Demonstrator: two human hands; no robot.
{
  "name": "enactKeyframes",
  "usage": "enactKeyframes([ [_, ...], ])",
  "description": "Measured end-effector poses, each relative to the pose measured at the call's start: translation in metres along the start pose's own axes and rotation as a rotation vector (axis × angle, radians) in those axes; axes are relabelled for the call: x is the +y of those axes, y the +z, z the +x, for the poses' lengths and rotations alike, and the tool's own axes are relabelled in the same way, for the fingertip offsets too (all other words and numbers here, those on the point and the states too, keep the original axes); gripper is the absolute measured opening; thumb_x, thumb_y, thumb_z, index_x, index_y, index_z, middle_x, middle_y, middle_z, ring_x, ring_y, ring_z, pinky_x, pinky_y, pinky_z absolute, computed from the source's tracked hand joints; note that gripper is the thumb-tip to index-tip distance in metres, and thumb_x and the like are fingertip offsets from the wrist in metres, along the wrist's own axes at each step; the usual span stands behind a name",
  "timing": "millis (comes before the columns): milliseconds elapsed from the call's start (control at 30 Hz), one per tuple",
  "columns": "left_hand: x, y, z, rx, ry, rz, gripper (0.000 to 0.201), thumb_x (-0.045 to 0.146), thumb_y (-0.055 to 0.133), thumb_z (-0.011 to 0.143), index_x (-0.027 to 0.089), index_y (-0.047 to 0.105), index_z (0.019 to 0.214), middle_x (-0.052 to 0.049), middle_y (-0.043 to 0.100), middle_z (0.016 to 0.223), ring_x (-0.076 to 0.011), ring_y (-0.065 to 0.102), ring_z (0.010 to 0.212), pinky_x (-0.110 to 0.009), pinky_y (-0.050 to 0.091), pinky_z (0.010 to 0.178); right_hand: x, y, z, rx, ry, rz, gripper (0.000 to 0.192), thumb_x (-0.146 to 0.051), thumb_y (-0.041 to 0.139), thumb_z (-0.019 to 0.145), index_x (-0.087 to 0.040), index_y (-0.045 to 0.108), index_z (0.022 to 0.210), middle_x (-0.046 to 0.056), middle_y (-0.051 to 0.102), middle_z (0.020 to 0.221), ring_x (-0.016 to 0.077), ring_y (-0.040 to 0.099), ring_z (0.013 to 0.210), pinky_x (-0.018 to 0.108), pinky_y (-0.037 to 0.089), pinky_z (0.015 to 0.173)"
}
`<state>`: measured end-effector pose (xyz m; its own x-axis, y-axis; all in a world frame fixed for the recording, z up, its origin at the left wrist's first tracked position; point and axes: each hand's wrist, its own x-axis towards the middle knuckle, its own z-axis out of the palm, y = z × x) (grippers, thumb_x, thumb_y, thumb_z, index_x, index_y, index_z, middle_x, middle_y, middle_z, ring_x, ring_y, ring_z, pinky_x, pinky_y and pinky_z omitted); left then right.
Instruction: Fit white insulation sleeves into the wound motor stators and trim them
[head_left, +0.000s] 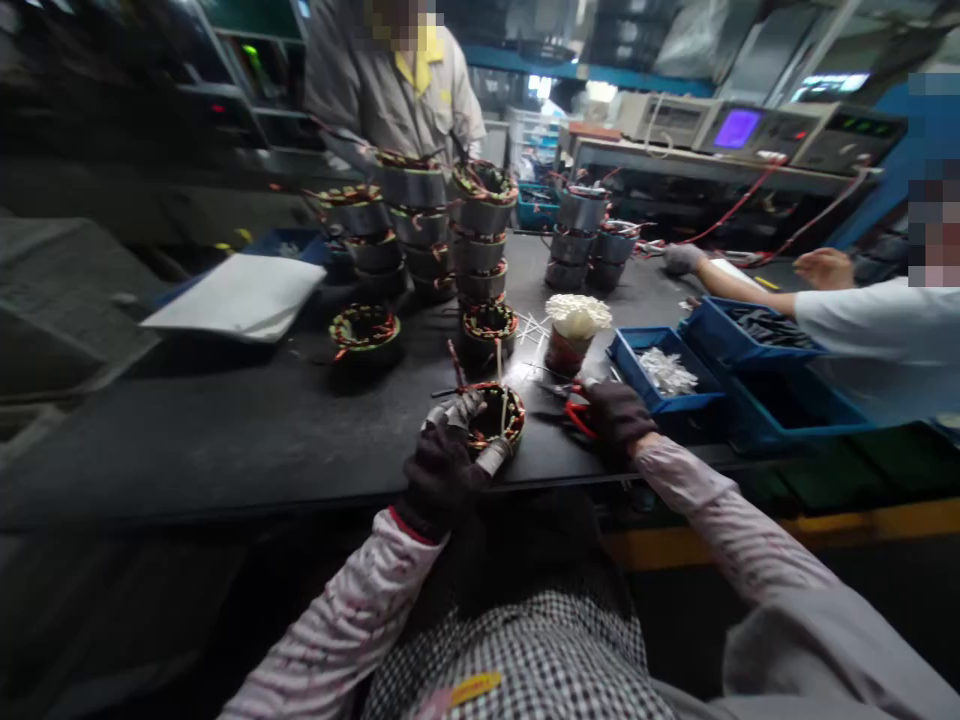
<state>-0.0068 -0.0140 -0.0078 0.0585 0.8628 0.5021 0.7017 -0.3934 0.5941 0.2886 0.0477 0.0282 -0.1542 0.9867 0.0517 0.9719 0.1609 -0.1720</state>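
My left hand (446, 465), in a dark glove with wrapped fingertips, grips the near side of a motor stator (516, 425) on the dark bench. Copper-coloured windings and dark leads show around its ring. A white cable tie (501, 385) stands up out of it. To the right, my gloved right hand (619, 415) is closed around red-handled scissors (579, 418), their metal end towards the stator. A cup (568, 352) packed with white cable ties stands just beyond. Another stator (489, 325) sits behind the held one, and one more (365, 333) lies to the left.
Stacked stators (480, 250) rise at the back, with further stacks (577, 235) to their right. Blue bins (660, 400) line the right side, one holding white pieces. White sheets (240, 295) lie left. A co-worker's arms (757, 290) reach in from the right; another person (405, 90) stands opposite.
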Motion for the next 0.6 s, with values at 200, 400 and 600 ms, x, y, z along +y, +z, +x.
enactKeyframes([
  [200,-0.018,0.005,-0.014,-0.077,0.067,0.075,0.073,0.043,0.085,0.086,0.020,0.056,0.150,-0.017,0.072,0.138,-0.0359,0.067,0.132,-0.052,0.058,0.114,0.006,-0.005,-0.042,-0.064,-0.212,0.149,0.044,-0.039,0.070,0.094,-0.016,0.070,0.132,0.019,0.078,0.119,0.0319,0.078,0.102,0.040,0.061,0.085],
  [400,-0.026,0.014,-0.019,-0.036,0.070,0.065,0.071,0.047,0.081,0.089,0.018,0.053,0.148,-0.017,0.071,0.132,-0.0369,0.066,0.134,-0.054,0.059,0.112,-0.018,-0.028,-0.029,-0.230,-0.257,0.084,0.054,-0.043,0.076,0.091,-0.015,0.070,0.136,0.022,0.079,0.119,0.0344,0.078,0.097,0.043,0.061,0.083],
  [600,-0.034,0.020,-0.027,0.036,0.134,-0.001,0.075,0.042,0.079,0.091,0.020,0.045,0.154,-0.016,0.070,0.133,-0.0351,0.066,0.133,-0.052,0.060,0.111,-0.002,-0.012,-0.010,-0.396,-0.294,0.473,0.042,-0.052,0.069,0.094,-0.018,0.077,0.119,0.014,0.082,0.109,0.0326,0.079,0.096,0.040,0.063,0.084],
])
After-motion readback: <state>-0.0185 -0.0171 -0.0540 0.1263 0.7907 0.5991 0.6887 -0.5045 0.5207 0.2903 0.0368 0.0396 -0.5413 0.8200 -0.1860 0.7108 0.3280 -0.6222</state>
